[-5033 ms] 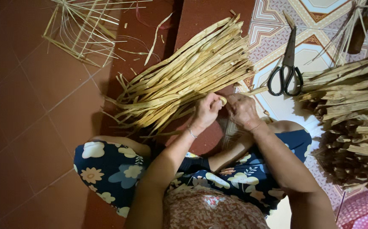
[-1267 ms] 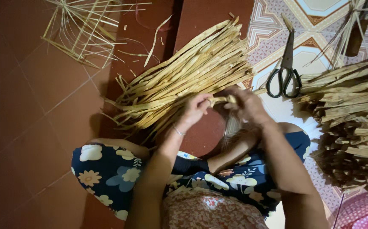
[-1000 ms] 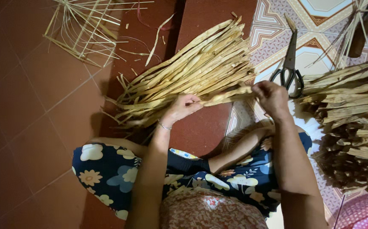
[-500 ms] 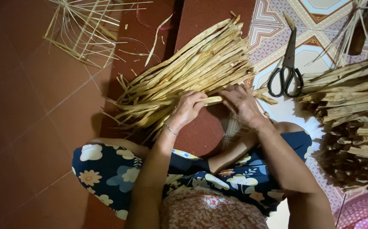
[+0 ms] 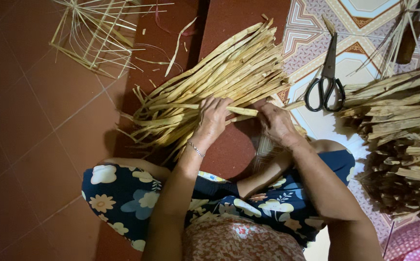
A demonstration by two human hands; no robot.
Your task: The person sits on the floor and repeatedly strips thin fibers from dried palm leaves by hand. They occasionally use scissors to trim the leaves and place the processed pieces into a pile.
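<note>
Person sits cross-legged on the dark red tiled floor (image 5: 36,145), knees in dark blue flower-print trousers (image 5: 123,198), so the work lies within easy reach just ahead of the lap.

Left hand (image 5: 213,118) rests on the near end of the fanned bundle of pale yellow flat dried-leaf strips (image 5: 210,87), fingers curled down and closed over a single pale strip (image 5: 241,111) that runs crosswise toward 3 o'clock. Right hand (image 5: 275,121) meets the other end of that same strip, fingers pinched together on it; the exact fingertip contact is hidden by the knuckles. The strip spans the gap between the two hands, held taut enough to lie straight, apparently so it can be separated from its neighbours.

The bundle fans out toward 1 o'clock from the hands, its loose ends spreading at 9 o'clock, which keeps one end gathered near the body for picking.

Black-handled metal scissors (image 5: 327,77) lie closed on the patterned floor mat (image 5: 364,19) at 2 o'clock, just beyond the right hand, near but apart. A second, darker brown heap of dried strips (image 5: 403,140) sits at 3 o'clock, kept well apart from the pale bundle. A thin open lattice of pale splints (image 5: 91,36) lies at 11 o'clock, away from both hands.
</note>
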